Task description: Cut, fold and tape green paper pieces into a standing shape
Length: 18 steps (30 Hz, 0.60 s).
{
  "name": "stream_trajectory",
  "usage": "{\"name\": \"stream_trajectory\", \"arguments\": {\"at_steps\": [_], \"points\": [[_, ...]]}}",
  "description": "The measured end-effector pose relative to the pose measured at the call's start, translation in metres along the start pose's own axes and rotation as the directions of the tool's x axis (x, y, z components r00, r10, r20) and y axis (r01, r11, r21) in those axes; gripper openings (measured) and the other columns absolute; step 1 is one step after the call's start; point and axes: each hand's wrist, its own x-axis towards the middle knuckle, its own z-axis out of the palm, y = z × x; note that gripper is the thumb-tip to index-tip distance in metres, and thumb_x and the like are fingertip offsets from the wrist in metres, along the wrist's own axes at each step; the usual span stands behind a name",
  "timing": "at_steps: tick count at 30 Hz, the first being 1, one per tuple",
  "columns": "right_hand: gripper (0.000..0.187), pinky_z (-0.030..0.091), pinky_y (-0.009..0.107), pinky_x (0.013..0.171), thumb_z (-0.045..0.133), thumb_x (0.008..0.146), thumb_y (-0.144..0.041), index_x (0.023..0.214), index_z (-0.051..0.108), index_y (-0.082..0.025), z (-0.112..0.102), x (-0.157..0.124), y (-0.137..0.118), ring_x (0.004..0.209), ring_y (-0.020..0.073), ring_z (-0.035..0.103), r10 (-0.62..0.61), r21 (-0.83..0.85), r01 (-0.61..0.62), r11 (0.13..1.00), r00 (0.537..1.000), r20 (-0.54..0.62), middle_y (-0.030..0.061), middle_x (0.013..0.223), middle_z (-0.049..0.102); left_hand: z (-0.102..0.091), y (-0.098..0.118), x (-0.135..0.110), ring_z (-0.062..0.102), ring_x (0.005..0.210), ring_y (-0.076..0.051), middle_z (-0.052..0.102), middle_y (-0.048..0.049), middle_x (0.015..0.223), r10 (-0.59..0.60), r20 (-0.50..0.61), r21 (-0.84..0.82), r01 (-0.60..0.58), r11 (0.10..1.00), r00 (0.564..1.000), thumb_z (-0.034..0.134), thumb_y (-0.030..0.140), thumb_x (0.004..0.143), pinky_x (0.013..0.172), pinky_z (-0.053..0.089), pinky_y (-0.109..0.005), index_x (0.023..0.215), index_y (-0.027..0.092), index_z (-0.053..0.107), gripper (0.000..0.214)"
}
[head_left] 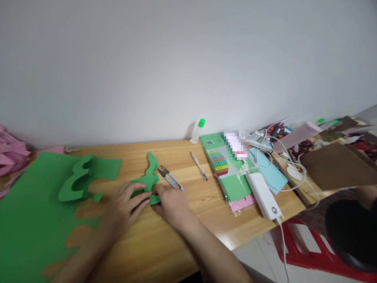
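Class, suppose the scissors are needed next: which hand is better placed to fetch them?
Probably the right hand: it lies close beside the scissors. The left hand is farther from them. Both hands are at the green paper shape.

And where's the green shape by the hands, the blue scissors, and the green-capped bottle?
Green shape (150,180): head view, on its broad middle part.
Blue scissors (176,181): head view, on the blue handle.
Green-capped bottle (196,134): head view, on the pale body below the cap.
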Motion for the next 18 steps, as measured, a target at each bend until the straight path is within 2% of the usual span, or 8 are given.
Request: {"name": "stream_trajectory", "arguments": {"at_steps": [4,9,14,18], "points": [[0.029,0.054,0.033,0.08,0.06,0.087,-0.028,0.114,0.062,-0.016,0.0016,-0.0005,-0.0057,0.102,0.0256,0.066,0.028,0.009,-0.028,1.0,1.0,0.008,0.0095,0.112,0.067,0.0071,-0.0036,-0.0045,0.061,0.099,-0.023,0.064,-0.0042,0.106,-0.006,0.029,-0.016,0.006,1.0,1.0,0.056,0.022,0.089,0.086,0.053,-0.039,0.1,0.029,0.069,0.018],[0.024,0.055,0.035,0.082,0.055,0.089,-0.018,0.111,0.065,-0.017,0.0035,-0.0001,-0.0074,0.103,0.0252,0.066,0.049,0.027,-0.05,0.998,0.999,0.017,0.009,0.111,0.068,0.0057,-0.0048,-0.002,0.062,0.096,-0.02,0.063,-0.0045,0.103,0.053,0.005,0.009,-0.053,0.999,0.999,0.056,0.023,0.09,0.083,0.053,-0.035,0.102,0.027,0.067,0.017],[0.022,0.054,0.034,0.078,0.058,0.088,-0.016,0.108,0.067,-0.017,0.0069,0.0002,-0.0086,0.099,0.0248,0.067,0.074,0.04,-0.073,0.997,0.997,-0.014,0.0093,0.107,0.069,0.0016,-0.0051,0.0023,0.062,0.094,-0.019,0.063,-0.0059,0.102,0.121,-0.004,0.031,-0.12,0.992,0.993,0.055,0.021,0.091,0.081,0.053,-0.033,0.1,0.023,0.068,0.017],[0.023,0.054,0.035,0.08,0.062,0.087,-0.019,0.109,0.066,-0.017,0.0099,0.0004,-0.0082,0.101,0.026,0.065,0.085,0.053,-0.084,0.995,0.996,-0.022,0.0098,0.107,0.068,0.0008,-0.0045,0.0028,0.062,0.094,-0.018,0.062,-0.0066,0.102,0.127,-0.014,0.022,-0.127,0.992,0.992,0.055,0.018,0.09,0.079,0.053,-0.032,0.102,0.022,0.068,0.018]]}}
